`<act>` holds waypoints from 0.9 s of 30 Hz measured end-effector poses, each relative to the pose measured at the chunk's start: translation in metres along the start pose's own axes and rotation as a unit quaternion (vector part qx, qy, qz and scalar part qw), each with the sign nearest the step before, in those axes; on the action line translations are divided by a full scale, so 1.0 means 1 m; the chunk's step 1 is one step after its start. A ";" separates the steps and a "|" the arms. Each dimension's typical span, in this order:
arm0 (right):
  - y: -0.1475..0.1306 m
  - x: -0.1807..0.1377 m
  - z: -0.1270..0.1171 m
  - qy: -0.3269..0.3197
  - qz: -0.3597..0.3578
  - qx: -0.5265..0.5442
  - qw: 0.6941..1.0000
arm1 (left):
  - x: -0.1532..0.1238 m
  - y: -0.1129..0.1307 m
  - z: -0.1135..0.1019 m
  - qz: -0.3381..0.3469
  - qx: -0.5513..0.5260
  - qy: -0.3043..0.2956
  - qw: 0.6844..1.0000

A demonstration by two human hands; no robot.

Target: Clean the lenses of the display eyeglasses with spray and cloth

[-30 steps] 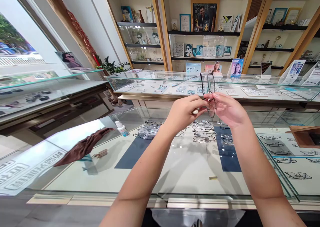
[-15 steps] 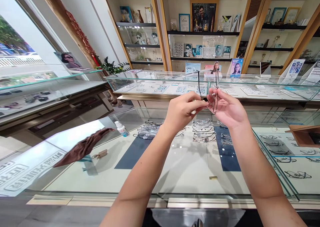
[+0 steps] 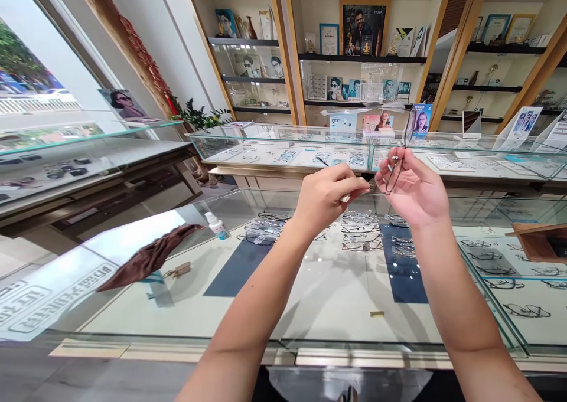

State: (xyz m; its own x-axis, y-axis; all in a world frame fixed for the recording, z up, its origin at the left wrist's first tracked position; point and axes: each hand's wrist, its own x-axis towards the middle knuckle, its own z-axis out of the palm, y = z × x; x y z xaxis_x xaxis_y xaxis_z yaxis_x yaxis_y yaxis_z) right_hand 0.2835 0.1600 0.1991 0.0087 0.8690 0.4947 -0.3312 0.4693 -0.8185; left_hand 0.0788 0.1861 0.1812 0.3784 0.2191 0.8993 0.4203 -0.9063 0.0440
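My right hand (image 3: 419,186) is raised palm up over the glass counter, fingers curled and pinching a pair of thin-framed eyeglasses (image 3: 408,129). A lens stands upright above the fingertips, and a dark thin part of the frame loops down across the palm. Just left of it, my left hand (image 3: 330,194) is closed, thumb against forefinger. From behind its knuckles pokes a thin dark rod (image 3: 322,161); a small pale piece (image 3: 345,198) shows below the thumb. What these two belong to is hidden by the fingers. The hands are close but apart.
Below, the glass counter (image 3: 328,307) shows rows of eyeglasses (image 3: 361,231). On its left lie a brown cloth (image 3: 153,257), a small white bottle (image 3: 217,226) and a tagged item (image 3: 178,270). A wooden tray (image 3: 538,241) is at right; another display case (image 3: 283,154) stands behind.
My right hand has moved right and slightly up with the eyeglasses, widening the gap between the hands. The dark rod at my left hand has swung from upright to leaning left.
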 end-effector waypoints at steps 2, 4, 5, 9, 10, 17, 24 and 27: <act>-0.001 0.001 -0.002 0.004 -0.015 -0.002 1.000 | 0.000 0.000 0.002 -0.001 -0.022 0.004 1.000; -0.001 0.002 -0.003 0.002 -0.019 0.004 1.000 | 0.000 0.002 0.003 -0.005 -0.045 0.002 0.999; 0.000 0.003 -0.003 0.003 -0.016 0.013 1.000 | 0.001 0.003 0.002 -0.008 -0.052 -0.003 0.999; -0.003 0.003 -0.003 0.027 0.008 0.086 0.996 | -0.001 0.013 -0.005 -0.030 -0.068 -0.003 0.997; -0.005 0.004 -0.002 0.035 0.017 0.109 0.993 | -0.004 0.014 -0.009 -0.045 -0.066 0.007 0.997; -0.015 0.007 0.006 0.076 0.047 0.230 0.969 | -0.076 -0.023 -0.069 -0.304 0.005 0.086 0.949; -0.014 0.006 0.017 0.099 0.045 0.210 0.972 | -0.168 -0.085 -0.133 -0.603 0.104 0.139 0.778; -0.021 0.004 0.025 0.126 0.056 0.202 0.970 | -0.191 -0.106 -0.138 -0.624 0.134 0.145 0.756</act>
State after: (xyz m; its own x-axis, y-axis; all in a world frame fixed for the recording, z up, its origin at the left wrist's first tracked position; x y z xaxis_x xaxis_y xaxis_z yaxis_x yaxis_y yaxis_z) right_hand 0.2672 0.1494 0.2252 0.1647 0.9458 0.2800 -0.6856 0.3139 -0.6568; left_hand -0.1520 0.1907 0.0643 -0.6305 0.7200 0.2899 0.4684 0.0551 0.8818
